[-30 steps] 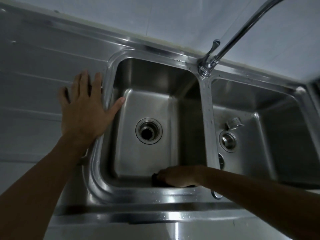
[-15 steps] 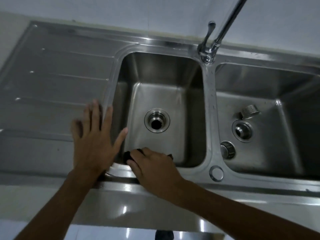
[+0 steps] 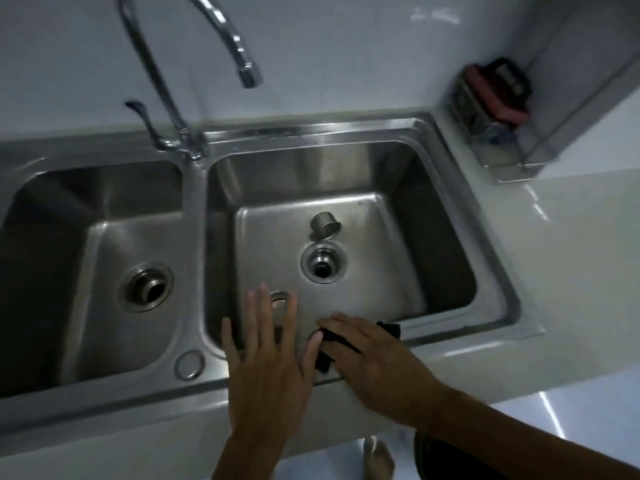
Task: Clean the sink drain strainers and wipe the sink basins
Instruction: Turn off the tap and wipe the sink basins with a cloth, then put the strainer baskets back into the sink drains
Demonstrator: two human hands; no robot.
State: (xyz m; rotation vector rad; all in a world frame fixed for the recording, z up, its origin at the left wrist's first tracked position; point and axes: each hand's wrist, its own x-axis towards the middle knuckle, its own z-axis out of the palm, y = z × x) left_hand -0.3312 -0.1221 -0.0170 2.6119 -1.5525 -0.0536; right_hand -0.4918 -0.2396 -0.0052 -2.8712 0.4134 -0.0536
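Nearest us, our left hand (image 3: 268, 355) lies flat and released on the near rim of the right basin (image 3: 446, 216), while our right hand (image 3: 367, 355) presses a dark cloth (image 3: 325, 358) there. We should keep the cloth flat and sweep along the rim before going down the walls. One strainer (image 3: 278, 299) seems to sit behind our fingers; another (image 3: 325, 224) lies tipped beyond the open drain (image 3: 323, 264).

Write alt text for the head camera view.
A person's right hand presses a black cloth on the near rim of the right stainless-steel sink basin, left hand spread flat beside it. Two metal strainers lie loose inside.
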